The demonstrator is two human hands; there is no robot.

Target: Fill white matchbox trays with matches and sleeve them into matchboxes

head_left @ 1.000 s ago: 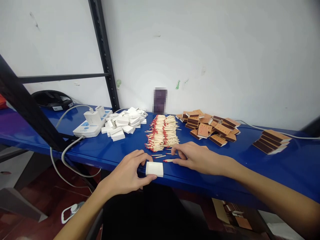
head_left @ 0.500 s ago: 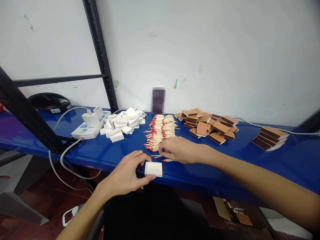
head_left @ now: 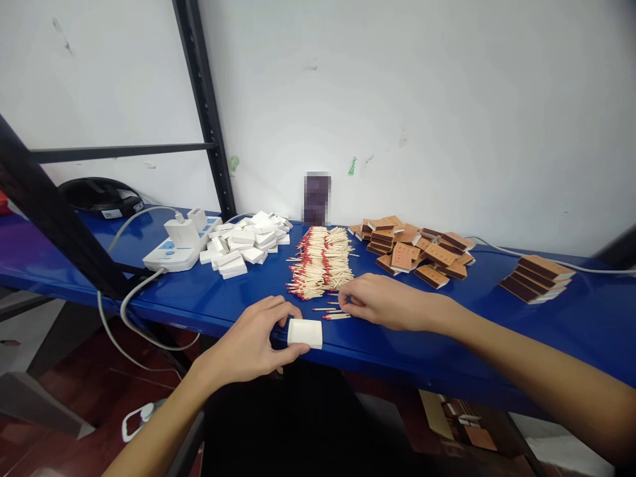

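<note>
My left hand [head_left: 258,341] is closed on a small white matchbox tray [head_left: 305,333], thumb along its near edge and fingers at its left and far side. The tray's open side faces up, and its inside looks bare. It sits at the front edge of the blue shelf. Just right of it, my right hand [head_left: 370,301] has its fingers curled and pinched over the ends of a few loose matchsticks [head_left: 325,309]. The fingertips partly hide those ends. Behind them lies a large heap of red-tipped matches [head_left: 324,262].
White trays [head_left: 248,240] are piled at the left, beside a power strip [head_left: 171,257] with cords. Brown matchbox sleeves [head_left: 422,252] lie heaped at the right, near a stack of matchboxes [head_left: 539,277]. A black rack post [head_left: 206,106] rises at the left.
My right hand has shifted right, away from the front of the heap, and the loose matchsticks at its fingertips have moved right with it. My left hand keeps hold of the tray.
</note>
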